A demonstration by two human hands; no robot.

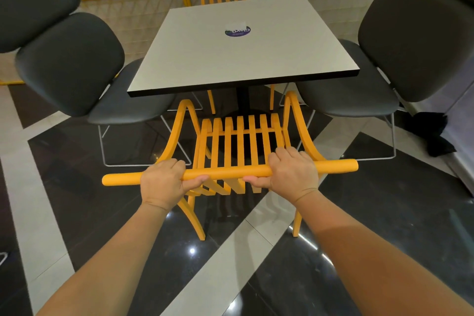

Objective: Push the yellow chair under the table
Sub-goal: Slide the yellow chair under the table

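I see both hands gripping the rounded top rail of a yellow slatted wooden chair [238, 146]. My left hand [163, 182] wraps the rail left of centre, fingers curled over and thumb beneath; my right hand [292, 174] clamps it right of centre the same way. The chair stands on glossy black-and-white floor tiles [77, 187], its front tucked just under the near edge of a square pale-grey table with a black rim [205, 59]. Black padded chairs [77, 64] flank the table.
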